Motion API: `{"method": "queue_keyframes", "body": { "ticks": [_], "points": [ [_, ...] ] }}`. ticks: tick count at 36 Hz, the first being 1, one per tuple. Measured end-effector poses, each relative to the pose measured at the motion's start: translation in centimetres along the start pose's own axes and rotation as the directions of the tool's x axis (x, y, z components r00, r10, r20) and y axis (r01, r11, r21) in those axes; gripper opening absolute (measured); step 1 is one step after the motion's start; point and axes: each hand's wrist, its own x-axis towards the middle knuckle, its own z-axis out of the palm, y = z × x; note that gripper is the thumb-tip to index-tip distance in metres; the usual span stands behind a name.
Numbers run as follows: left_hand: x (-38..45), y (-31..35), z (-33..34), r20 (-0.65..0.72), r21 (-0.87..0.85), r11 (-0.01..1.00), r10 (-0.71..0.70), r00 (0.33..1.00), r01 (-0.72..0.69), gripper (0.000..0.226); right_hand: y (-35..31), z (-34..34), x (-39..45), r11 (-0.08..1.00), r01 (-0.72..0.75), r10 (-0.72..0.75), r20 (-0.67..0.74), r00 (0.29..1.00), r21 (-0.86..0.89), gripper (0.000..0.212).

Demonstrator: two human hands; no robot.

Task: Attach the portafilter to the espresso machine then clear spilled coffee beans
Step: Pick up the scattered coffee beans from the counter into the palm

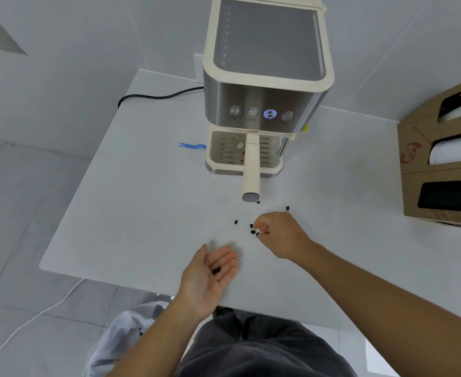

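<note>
The cream and steel espresso machine (264, 77) stands at the back of the white table (131, 202). The portafilter sits locked under its front, its cream handle (252, 170) pointing straight toward me. Several dark coffee beans (252, 229) lie scattered on the table in front of the handle's end. My right hand (278, 235) rests fingertips-down among them, fingers pinched on a bean at the table surface. My left hand (213, 273) is held palm-up near the table's front edge, cupping a few beans (217, 270).
A cardboard dispenser box (441, 170) with slots stands at the table's right edge. A black power cord (153, 97) runs left from the machine. Blue tape (192, 146) lies beside the drip tray. A white plastic bag (125, 330) sits on the floor below the front edge.
</note>
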Motion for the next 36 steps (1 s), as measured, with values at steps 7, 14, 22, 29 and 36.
{"method": "queue_keyframes", "body": {
  "ticks": [7,14,22,29,36],
  "points": [
    [-0.4,0.0,-0.7,-0.02,-0.009,1.0,0.0,1.0,0.0,0.051,0.0,1.2,1.1,0.992,0.031,-0.029,0.021,0.999,-0.119,0.028],
    [-0.5,0.0,-1.1,-0.027,-0.004,1.0,0.002,1.0,-0.002,0.05,-0.1,1.6,1.6,0.982,0.052,-0.047,0.03,0.998,-0.182,0.025],
    [-0.3,0.2,-0.9,-0.017,0.004,1.0,0.003,1.0,-0.003,0.051,-0.1,1.9,1.7,0.978,0.004,0.007,0.052,0.999,-0.207,0.015],
    [-0.3,0.1,-0.9,-0.013,0.014,1.0,0.003,1.0,-0.003,0.052,0.0,2.3,1.8,0.985,-0.061,0.067,0.037,0.997,-0.161,0.028],
    [-0.2,0.1,-0.8,-0.009,0.022,1.0,0.0,1.0,0.0,0.053,0.4,1.9,1.6,0.997,-0.064,0.065,0.034,0.997,-0.041,0.018]
  ]
}}
